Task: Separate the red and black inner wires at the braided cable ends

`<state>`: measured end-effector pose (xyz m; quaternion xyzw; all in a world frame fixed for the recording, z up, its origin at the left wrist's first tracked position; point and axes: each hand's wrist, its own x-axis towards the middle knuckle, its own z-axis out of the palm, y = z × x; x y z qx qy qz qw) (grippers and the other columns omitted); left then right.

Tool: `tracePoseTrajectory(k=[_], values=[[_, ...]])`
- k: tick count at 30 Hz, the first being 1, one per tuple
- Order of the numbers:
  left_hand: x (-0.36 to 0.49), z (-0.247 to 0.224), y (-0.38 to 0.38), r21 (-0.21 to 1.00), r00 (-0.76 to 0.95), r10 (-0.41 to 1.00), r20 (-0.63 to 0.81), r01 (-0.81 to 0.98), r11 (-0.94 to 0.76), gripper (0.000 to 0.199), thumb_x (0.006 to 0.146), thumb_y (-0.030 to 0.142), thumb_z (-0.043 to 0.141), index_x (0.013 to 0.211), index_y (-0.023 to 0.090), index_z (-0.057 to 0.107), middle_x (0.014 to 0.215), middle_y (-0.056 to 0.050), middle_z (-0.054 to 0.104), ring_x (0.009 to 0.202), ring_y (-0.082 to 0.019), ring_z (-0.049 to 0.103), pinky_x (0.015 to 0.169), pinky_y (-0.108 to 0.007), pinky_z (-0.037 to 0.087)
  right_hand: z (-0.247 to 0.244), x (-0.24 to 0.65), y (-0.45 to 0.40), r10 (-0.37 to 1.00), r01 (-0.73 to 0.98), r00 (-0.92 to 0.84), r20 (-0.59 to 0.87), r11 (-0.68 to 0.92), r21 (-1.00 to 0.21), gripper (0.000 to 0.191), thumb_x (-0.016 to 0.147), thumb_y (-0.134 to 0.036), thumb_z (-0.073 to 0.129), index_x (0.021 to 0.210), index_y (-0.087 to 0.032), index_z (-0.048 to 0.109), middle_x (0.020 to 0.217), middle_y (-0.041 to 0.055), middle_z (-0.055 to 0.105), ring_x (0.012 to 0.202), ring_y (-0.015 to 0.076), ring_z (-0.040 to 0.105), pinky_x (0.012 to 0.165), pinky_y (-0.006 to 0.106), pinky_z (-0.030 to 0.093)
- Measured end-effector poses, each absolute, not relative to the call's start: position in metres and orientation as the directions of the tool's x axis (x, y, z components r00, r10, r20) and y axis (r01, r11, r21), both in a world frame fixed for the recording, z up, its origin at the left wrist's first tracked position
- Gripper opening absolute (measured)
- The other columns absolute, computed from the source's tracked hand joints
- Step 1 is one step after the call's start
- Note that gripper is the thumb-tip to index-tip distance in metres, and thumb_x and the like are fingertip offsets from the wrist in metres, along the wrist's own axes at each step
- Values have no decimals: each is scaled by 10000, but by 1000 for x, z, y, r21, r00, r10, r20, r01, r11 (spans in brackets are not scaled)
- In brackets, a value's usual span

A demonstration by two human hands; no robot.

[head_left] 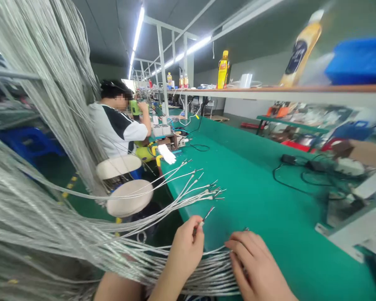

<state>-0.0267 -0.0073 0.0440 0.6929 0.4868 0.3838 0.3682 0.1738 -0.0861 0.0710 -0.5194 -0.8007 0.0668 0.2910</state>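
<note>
The left hand [188, 242] is closed in a pinch on one grey cable [201, 224], near its stripped end, where thin dark and white wires point up and away above the green tabletop [253, 184]. The right hand [253, 263] lies palm down with its fingers bent over the ends of a thick bundle of cables [209, 271] at the tabletop's near edge. A small dark tip shows just beyond its knuckles; whether the fingers grip anything cannot be told.

The bundle runs in from the left, passing beneath the left hand. Just beyond that hand, a looser group of cables [175, 205] fans out over the tabletop edge, with stripped ends spread on the green surface. More cables [56, 83] hang in a dense curtain at the upper left, by a metal rail [12, 72].

Further along, a white glove [167, 154] lies at the edge of the tabletop, near a seated person [113, 121] who holds up a green tool [134, 107]. Two pale round stools [130, 197] stand between the cables and the tabletop. On the right, a black adapter [288, 159] with its cord rests on the tabletop, below a shelf [269, 94] carrying a yellow bottle [222, 70].
</note>
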Motion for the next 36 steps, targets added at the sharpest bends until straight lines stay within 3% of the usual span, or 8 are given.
tracePoseTrajectory(k=[1, 3, 5, 8, 12, 19, 30, 36], values=[[-25, 39, -4, 880, 238, 955, 175, 397, -260, 196, 979, 291, 426, 1032, 208, 595, 775, 2, 586, 611, -135, 491, 564, -226, 347, 74, 165, -82, 926, 730, -198, 321, 358, -582, 218, 919, -166, 492, 1073, -237, 630, 1119, 98, 641, 1019, 281, 608, 902, 475, 494], [-25, 31, 0, 880, 259, 948, 187, 384, -278, 190, 970, 278, 433, 1005, 207, 606, 784, -1, 606, 606, -138, 499, 565, -227, 339, 76, 146, -67, 994, 434, -53, 97, 110, -894, 158, 913, -242, 510, 1021, -219, 622, 975, 75, 652, 808, 221, 636, 714, 361, 537], [-26, 27, 3, 888, 264, 942, 206, 355, -293, 221, 982, 295, 412, 937, 203, 608, 795, -8, 624, 625, -146, 525, 569, -228, 333, 71, 129, -44, 991, 49, 93, -93, -98, -994, 158, 879, -309, 558, 956, -182, 614, 830, 43, 632, 635, 174, 597, 586, 298, 499], [-32, 28, 3, 896, 230, 949, 214, 342, -285, 298, 1014, 355, 353, 900, 203, 583, 775, -5, 621, 643, -156, 541, 588, -232, 348, 57, 107, -13, 984, -51, 148, -102, -96, -994, 194, 865, -353, 607, 906, -164, 596, 717, 4, 577, 605, 150, 550, 584, 265, 453], [-43, 30, -7, 934, 196, 960, 200, 257, -247, 278, 1028, 376, 360, 969, 213, 578, 822, 1, 620, 736, -159, 573, 677, -232, 409, 39, 86, -5, 996, -66, 92, -5, 1, -998, 263, 886, -437, 626, 859, -177, 601, 675, -22, 515, 601, 141, 477, 568, 253, 394], [-50, 19, -56, 962, 32, 993, 111, 246, -115, 346, 1035, 370, 370, 790, 187, 533, 729, 4, 550, 679, -130, 516, 632, -218, 364, 34, 86, -28, 936, 80, -232, 265, 290, -954, 155, 970, -274, 579, 851, -212, 656, 824, 26, 591, 781, 181, 562, 697, 301, 446], [-54, 25, -61, 961, 34, 999, 27, 273, -35, 327, 1022, 363, 420, 767, 191, 532, 684, 15, 515, 632, -121, 482, 585, -226, 332, 29, 89, -22, 935, 81, -264, 238, 268, -960, 83, 941, -189, 611, 891, -226, 666, 846, 35, 615, 787, 189, 594, 703, 327, 480], [-53, 25, -57, 946, -28, 997, 66, 320, -54, 252, 985, 363, 484, 852, 202, 624, 731, 1, 616, 639, -140, 545, 606, -223, 394, 27, 90, -19, 954, 99, -229, 195, 223, -970, 101, 930, -198, 616, 832, -215, 635, 806, 28, 593, 749, 183, 564, 667, 315, 463]])
